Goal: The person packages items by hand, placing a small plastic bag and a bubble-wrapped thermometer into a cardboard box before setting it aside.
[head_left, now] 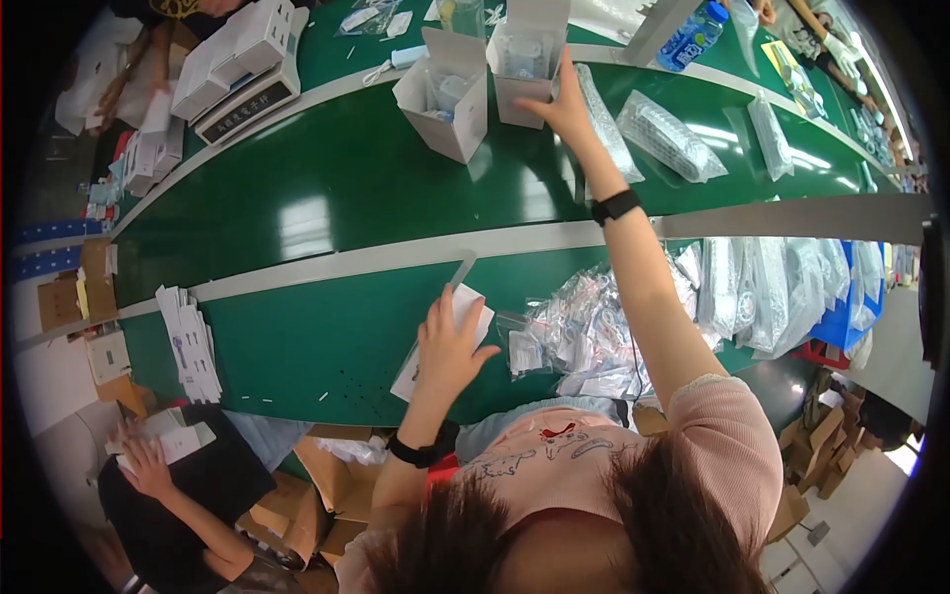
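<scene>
My right hand (566, 107) reaches far forward to an open white box (522, 99). Its thumb lies across the front face and its fingers run along the right side. Clear plastic wrapping shows inside that box. A second open white box (455, 129) stands just left of it, with a similar clear-wrapped content. My left hand (450, 342), fingers spread, rests over a flat white carton (473, 309) on the near green table. Its palm hides much of the carton, so I cannot tell whether it is folded or formed.
Clear bagged parts (584, 327) are heaped right of my left hand. Bubble-wrapped pieces (673, 139) lie beyond the metal rail (376, 259). Printed leaflets (188, 342) are stacked at left. White boxes sit on a scale (247, 109). A co-worker's hand (148, 465) holds a white box at lower left.
</scene>
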{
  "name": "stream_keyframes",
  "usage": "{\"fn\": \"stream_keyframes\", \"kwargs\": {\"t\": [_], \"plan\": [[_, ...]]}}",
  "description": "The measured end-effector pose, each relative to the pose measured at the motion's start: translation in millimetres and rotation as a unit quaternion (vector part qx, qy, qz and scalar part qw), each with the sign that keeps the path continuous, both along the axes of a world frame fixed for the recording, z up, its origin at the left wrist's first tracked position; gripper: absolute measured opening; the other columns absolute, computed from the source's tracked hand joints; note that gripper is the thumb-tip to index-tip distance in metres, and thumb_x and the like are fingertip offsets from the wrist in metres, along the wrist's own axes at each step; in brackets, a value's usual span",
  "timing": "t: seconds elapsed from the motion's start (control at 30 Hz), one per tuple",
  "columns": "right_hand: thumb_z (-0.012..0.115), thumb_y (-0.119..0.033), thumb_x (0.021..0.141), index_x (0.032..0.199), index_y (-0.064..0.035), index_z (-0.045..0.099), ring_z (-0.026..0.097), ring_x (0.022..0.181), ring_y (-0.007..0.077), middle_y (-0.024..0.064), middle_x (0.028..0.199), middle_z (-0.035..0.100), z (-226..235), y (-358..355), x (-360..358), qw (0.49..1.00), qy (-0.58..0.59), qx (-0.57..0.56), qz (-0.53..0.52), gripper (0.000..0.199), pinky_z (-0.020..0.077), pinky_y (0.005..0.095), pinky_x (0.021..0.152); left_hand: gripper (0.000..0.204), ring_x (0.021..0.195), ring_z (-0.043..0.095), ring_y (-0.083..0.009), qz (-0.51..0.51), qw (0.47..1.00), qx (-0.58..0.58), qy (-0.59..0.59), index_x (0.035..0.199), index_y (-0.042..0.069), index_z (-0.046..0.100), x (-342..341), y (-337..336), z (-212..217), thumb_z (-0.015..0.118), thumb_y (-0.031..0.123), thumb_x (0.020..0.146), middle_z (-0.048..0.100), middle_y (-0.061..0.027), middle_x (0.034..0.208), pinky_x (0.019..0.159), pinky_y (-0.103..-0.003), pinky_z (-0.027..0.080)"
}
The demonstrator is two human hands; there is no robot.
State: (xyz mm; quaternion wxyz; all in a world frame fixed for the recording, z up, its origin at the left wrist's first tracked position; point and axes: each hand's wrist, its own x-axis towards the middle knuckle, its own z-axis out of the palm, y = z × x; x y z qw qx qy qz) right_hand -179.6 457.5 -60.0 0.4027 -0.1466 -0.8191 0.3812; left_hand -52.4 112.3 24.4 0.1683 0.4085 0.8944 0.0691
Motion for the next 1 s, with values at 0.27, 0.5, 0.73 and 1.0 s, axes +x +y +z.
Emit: {"fn": "stream_keyframes", "kwargs": {"t": [0.27,0.5,0.73,1.0], "plan": [[0.073,-0.027,0.061,0.135,-0.0140,0.022,0.047,0.103,0.0382,0.0205,0.120,0.043,7.4,5.2,37.5,0.863,-0.454,0.187,-0.117,0.092,0.0417,0.0449,0.085,0.066,0.107,0.041,-0.0372,0.114,0.969,0.215,-0.046,0.119,0.014,0.046,-12.9,6.2,9.0,0.072,0.010,0.059,0.036,-0.0211,0.117,0.085,-0.043,0.039],[0.061,-0.011,0.068,0.133,-0.0144,0.020,0.054,0.094,0.0346,0.0194,0.115,0.044,14.6,17.8,74.5,0.974,-0.187,-0.105,0.068,0.077,0.0467,0.0420,0.078,0.061,0.104,0.044,-0.0377,0.062,0.912,0.400,-0.062,0.110,0.009,0.044,-31.6,44.3,31.1,0.076,0.008,0.058,0.037,-0.0215,0.118,0.083,-0.040,0.043],[0.059,-0.006,0.072,0.128,-0.0086,0.023,0.046,0.101,0.0265,0.0138,0.113,0.042,146.0,-103.6,136.6,0.827,0.204,-0.524,0.010,0.066,0.0431,0.0352,0.081,0.067,0.105,0.045,-0.0377,0.108,0.877,0.465,-0.047,0.104,0.006,0.030,-13.7,44.5,-1.1,0.079,0.008,0.057,0.039,-0.0225,0.120,0.084,-0.040,0.043],[0.066,-0.010,0.066,0.118,-0.0071,0.044,0.035,0.115,0.0319,0.0193,0.124,0.035,117.4,-180.7,146.2,0.996,0.001,0.077,0.041,0.056,0.0282,0.0403,0.098,0.070,0.107,0.045,-0.0345,0.222,0.831,0.509,-0.029,0.100,0.007,0.024,-4.9,43.8,-11.0,0.080,0.008,0.057,0.037,-0.0253,0.122,0.087,-0.040,0.040]]}}
